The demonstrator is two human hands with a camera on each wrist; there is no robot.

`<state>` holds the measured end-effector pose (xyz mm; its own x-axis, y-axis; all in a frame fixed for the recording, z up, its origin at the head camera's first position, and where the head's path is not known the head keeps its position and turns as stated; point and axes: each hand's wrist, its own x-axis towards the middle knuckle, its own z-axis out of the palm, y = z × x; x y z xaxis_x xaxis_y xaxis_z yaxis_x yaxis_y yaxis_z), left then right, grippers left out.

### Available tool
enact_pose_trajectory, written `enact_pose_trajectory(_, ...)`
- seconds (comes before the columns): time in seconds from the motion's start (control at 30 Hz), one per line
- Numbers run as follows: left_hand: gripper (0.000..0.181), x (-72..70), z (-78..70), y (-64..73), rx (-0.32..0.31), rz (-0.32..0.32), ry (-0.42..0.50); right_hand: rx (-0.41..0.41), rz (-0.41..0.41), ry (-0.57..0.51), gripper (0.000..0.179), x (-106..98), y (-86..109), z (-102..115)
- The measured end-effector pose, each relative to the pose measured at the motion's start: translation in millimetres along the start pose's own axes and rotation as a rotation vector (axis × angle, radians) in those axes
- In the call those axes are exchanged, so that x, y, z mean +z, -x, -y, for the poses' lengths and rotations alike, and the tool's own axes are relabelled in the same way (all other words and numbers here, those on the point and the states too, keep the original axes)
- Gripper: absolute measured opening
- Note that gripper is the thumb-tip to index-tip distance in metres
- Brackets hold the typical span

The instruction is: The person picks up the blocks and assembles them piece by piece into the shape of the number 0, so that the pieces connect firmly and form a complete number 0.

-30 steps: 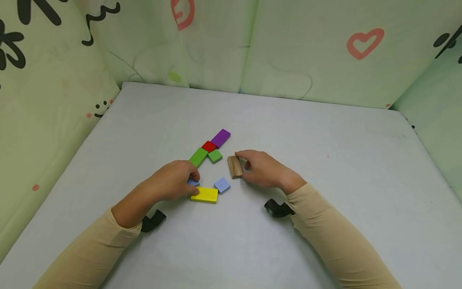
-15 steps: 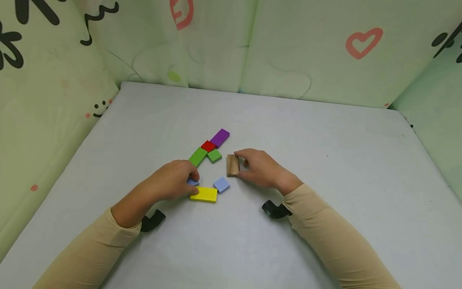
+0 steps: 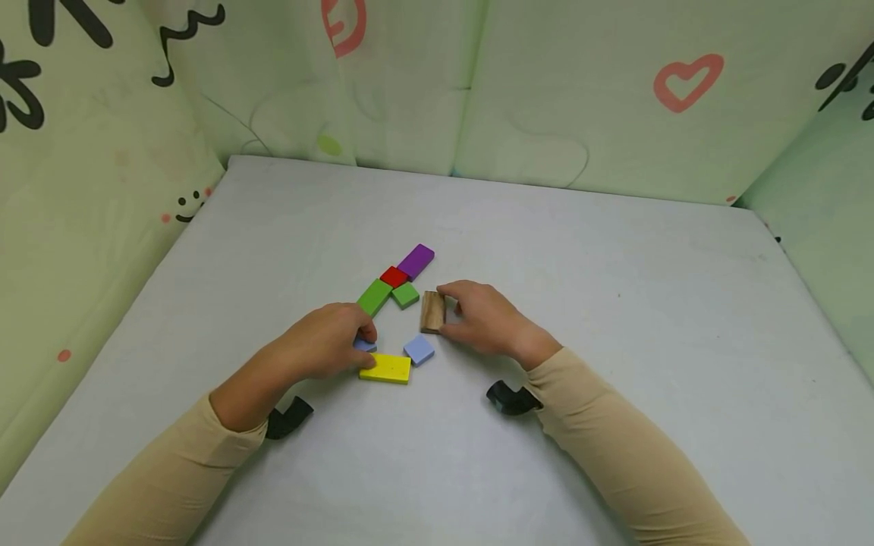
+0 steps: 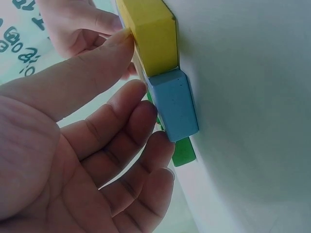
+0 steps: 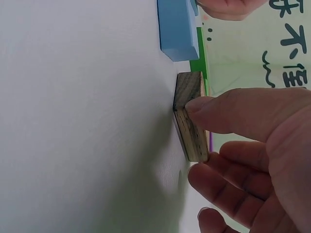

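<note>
My right hand (image 3: 488, 318) pinches a brown wood-grain block (image 3: 432, 312) between thumb and fingers, its thumb on the block's near end in the right wrist view. My left hand (image 3: 328, 341) rests its thumb on a yellow block (image 3: 389, 368), while its fingertips lie against a light blue block (image 4: 175, 104) partly hidden under them. Between the hands sits a second light blue block (image 3: 419, 349), turned at an angle by the yellow block's corner. Beyond the left fingers a long green block (image 3: 374, 297), a red block (image 3: 394, 277) and a purple block (image 3: 416, 262) form a slanting row.
A small green block (image 3: 406, 296) lies beside the red one, left of the wooden block. All pieces lie on a white table (image 3: 649, 341). Pale green printed curtains (image 3: 546, 91) stand behind and at the sides. A black wrist camera (image 3: 512, 398) sticks out below the right cuff.
The right hand has slid the wooden block left, closer to the small green block, and turned it slightly. The left hand and the other blocks stay in place.
</note>
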<state>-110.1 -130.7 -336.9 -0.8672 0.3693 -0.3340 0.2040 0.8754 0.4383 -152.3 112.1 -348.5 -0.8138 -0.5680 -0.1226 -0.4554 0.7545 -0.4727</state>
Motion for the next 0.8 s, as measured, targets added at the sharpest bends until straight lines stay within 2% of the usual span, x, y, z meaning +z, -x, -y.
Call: enact_pose_trajectory(0.8, 0.027, 0.3, 1.5, -0.8, 0.017, 0.0, 0.001, 0.005, 0.01, 0.033, 0.057, 1.3, -3.5, 5.8)
